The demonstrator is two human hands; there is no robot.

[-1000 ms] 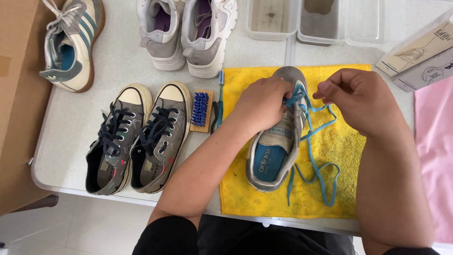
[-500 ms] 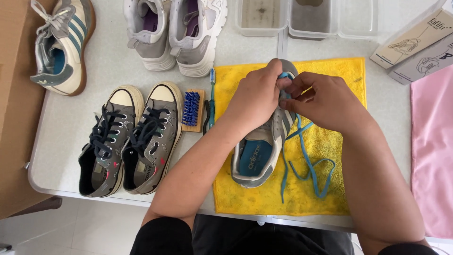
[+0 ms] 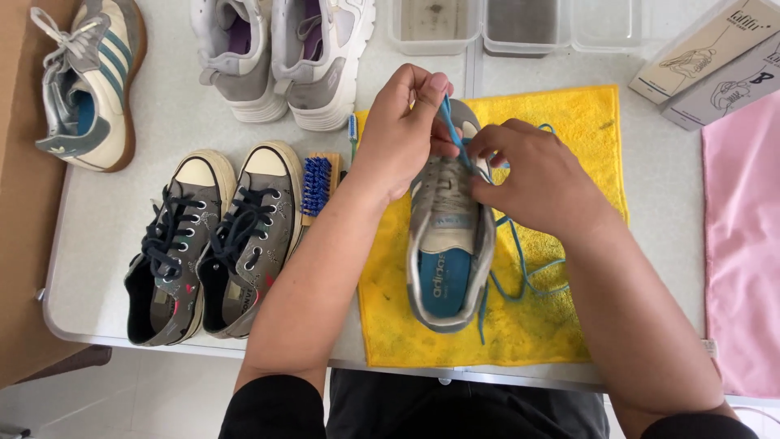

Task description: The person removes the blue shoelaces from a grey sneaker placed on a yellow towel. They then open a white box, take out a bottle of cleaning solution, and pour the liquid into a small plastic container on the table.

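Whereas both hands worked low at the eyelets before, the left hand now lifts the blue lace (pinched in its grip) while the right hand steadies the grey sneaker on the yellow cloth.

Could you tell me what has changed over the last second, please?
The left hand has taken the blue lace and pulled it up from the grey sneaker; the right hand came in to the eyelets. The sneaker stays on the yellow cloth.
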